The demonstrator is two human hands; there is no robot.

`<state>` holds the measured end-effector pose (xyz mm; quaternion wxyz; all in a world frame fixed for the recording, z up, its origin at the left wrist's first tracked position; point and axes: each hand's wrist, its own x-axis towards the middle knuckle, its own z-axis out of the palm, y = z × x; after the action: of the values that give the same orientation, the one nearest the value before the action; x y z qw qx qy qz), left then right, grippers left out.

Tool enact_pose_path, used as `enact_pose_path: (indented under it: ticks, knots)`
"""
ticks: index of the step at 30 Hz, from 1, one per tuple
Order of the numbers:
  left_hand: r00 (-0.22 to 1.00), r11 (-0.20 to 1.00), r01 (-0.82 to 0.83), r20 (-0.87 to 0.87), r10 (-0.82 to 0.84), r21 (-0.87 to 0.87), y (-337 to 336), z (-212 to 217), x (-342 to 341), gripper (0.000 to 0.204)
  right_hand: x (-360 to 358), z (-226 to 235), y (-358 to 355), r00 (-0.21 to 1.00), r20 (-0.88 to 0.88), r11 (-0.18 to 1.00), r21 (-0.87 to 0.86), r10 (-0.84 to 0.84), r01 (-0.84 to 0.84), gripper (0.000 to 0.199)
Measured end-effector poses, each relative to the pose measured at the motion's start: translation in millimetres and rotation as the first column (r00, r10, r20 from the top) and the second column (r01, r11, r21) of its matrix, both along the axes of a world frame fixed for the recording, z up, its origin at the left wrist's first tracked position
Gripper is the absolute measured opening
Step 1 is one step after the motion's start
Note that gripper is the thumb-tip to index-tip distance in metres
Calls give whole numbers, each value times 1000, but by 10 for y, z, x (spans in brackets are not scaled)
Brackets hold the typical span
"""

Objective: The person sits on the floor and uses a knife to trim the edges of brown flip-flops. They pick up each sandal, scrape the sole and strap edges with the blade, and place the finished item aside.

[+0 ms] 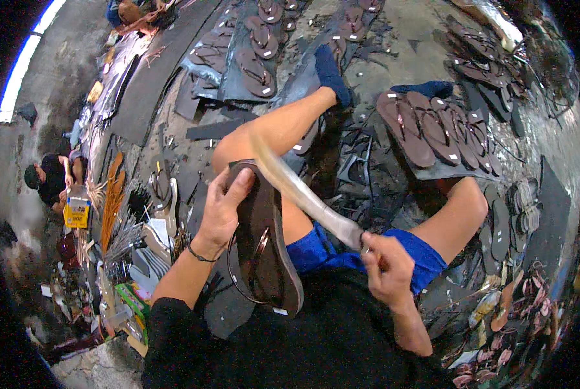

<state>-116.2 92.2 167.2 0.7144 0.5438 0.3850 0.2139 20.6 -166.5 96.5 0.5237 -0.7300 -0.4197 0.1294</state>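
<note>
My left hand (220, 214) grips one end of a dark brown flip-flop (262, 214), its thumb flat on the sole and its fingers behind the edge. The thin straps loop out from the flip-flop's left side, and a small white tag sits at its lower end. In my right hand (390, 264), the fingers are closed round the handle of a long curved knife (303, 198). Motion smears its pale blade, which slants up to the left, with the tip close to the flip-flop's upper end. Whether blade and sole touch, I cannot tell.
Several brown flip-flops (405, 129) rest on a dark sheet by my right leg. More flip-flops (256, 72) stand in rows ahead. Dark rubber scraps (361, 172) litter the floor between my legs. At the left, another person (55, 178) sits near a yellow container (76, 209).
</note>
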Motion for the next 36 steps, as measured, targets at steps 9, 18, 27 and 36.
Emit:
enact_pose_path:
  ticks: [9, 18, 27, 36]
  knots:
    - [992, 993, 113, 52, -112, -25, -221, -213, -175, 27, -85, -79, -144, 996, -2, 985, -144, 91, -91, 32]
    - [923, 920, 384, 33, -382, -80, -239, -166, 18, 26, 569, 757, 239, 947, -183, 890, -333, 263, -312, 26]
    - [857, 854, 513, -5, -515, -87, -312, -174, 143, 24, 886, 991, 797, 838, -318, 785, -315, 443, -534, 22]
    - [760, 744, 623, -412, -502, 243, 3, 696, 492, 34, 925, 744, 850, 539, -675, 796, 122, 504, -592, 38]
